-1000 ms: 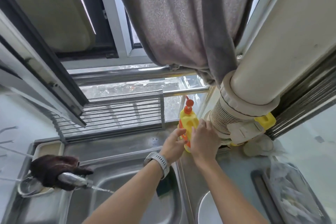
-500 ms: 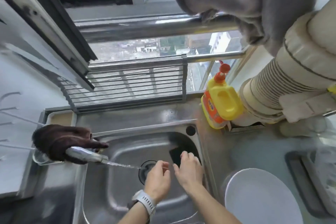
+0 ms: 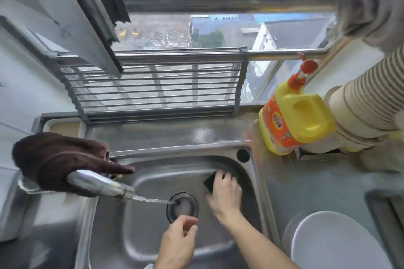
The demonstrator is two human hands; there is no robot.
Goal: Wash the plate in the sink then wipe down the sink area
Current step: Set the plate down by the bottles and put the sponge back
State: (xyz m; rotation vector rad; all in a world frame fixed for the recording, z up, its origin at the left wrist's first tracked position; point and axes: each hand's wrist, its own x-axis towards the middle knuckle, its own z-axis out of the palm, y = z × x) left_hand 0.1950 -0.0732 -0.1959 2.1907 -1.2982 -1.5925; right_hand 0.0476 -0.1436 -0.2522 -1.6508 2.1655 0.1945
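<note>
The right hand holds a dark sponge in the sink, while the left hand beside it curls loosely, holding nothing.

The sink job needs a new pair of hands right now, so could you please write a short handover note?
Right hand: on the dark sponge at the sink's back right wall.
Left hand: over the basin near the drain, fingers curled, seemingly empty.
Faucet runs, a brown cloth draped over it.
White plate sits on the counter right of the sink; yellow soap bottle behind.
Done: water on, sponge reached.
Left: wash plate, wipe sink area.
</note>
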